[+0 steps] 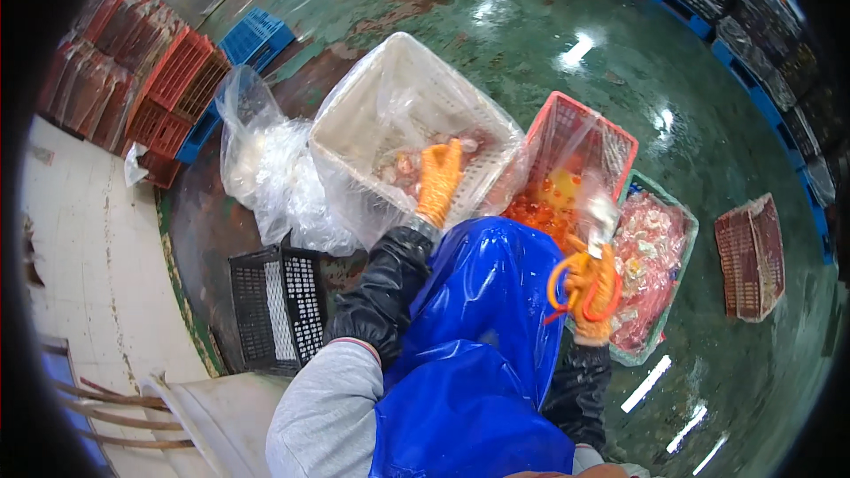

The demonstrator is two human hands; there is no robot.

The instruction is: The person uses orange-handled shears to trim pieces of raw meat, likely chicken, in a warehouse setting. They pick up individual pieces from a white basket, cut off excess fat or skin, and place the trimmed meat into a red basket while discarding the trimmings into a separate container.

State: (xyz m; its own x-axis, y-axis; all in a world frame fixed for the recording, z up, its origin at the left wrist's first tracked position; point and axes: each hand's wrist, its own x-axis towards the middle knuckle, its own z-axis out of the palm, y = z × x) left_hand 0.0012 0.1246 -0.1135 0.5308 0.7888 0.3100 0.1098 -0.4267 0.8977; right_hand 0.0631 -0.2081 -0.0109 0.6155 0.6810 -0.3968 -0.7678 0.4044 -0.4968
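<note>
My left hand (438, 181), in an orange rubber glove, reaches into the white crate (354, 124) lined with clear plastic. Its fingers curl down at a small heap of wet, pinkish-brown pieces (403, 168); what they grip is hidden. My right hand (589, 288), gloved the same way, is closed on scissors (560, 288) with orange loop handles. A blurred whitish thing (600, 217) shows just beyond its fingers, over the edge between the red crate (553, 111) of orange-red pieces and the green crate (664, 327) of pale pink pieces.
Crumpled clear plastic bags (288, 181) lie left of the white crate, beside a black crate (279, 310). Stacked red crates (168, 80) and a blue crate (255, 38) stand far left. An upright dark red crate (751, 257) sits right on the wet green floor (531, 35).
</note>
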